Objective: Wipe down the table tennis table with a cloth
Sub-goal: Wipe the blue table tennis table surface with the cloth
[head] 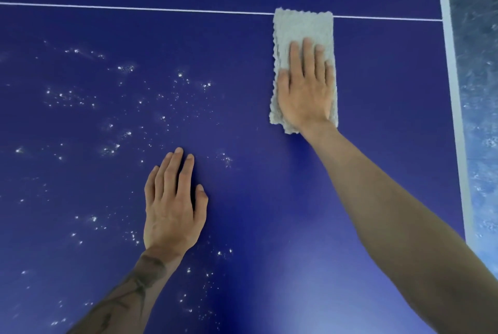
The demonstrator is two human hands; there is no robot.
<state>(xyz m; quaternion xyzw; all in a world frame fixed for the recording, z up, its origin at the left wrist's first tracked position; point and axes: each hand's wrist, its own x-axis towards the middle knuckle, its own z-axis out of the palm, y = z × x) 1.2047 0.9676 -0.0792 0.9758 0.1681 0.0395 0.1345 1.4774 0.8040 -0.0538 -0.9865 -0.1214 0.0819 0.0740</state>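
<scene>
Right fingers (308, 56): straight, close together, flat on the cloth (301, 26), pinching nothing. The right hand (305, 94) presses it down with palm and fingers alike. Left fingers (172, 172): also straight and near together, resting flat on the table (377, 118) and holding nothing. We take the left hand (172, 212) for a brace while we lean. The cloth is grey, folded to a long pad, and lies under the right hand. Its far end sticks out past our fingertips and just covers the white line (134, 8); its near end shows at the wrist. It sits toward the table's right side, near the white edge band (452, 91) but apart from it. White specks (126, 67) scatter left of the cloth, around our left hand, and beyond the line. The strip by our right arm looks free of them, so we judge the wipe is under way with most of the surface left. For a good stroke, we spread the weight evenly so the pad stays flat and does not bunch. We draw straight, overlapping lanes, working leftward into the specks. We shift the left hand before a lane reaches it, and turn the cloth once its face loads up.
</scene>
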